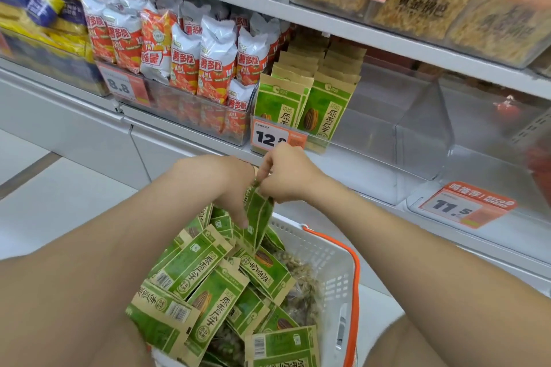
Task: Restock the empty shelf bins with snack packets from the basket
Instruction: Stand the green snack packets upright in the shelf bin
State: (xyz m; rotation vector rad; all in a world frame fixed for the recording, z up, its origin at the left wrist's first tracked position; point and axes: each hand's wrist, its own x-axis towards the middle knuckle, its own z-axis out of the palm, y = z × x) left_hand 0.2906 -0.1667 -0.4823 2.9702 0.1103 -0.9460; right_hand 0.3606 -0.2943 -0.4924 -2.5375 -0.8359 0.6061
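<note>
A white basket with an orange handle sits below me, full of green-and-tan seed packets. Both hands meet above it on a small stack of green packets lifted on edge. My left hand holds the stack from the left with fingers pointing down. My right hand pinches its top edge. Straight ahead, a clear shelf bin holds two rows of the same green packets on its left side. Its right side is bare.
Red-and-white snack bags fill the bin to the left. Another clear bin to the right carries an 11.5 price tag. The upper shelf has bins of yellow snacks. White floor lies at left.
</note>
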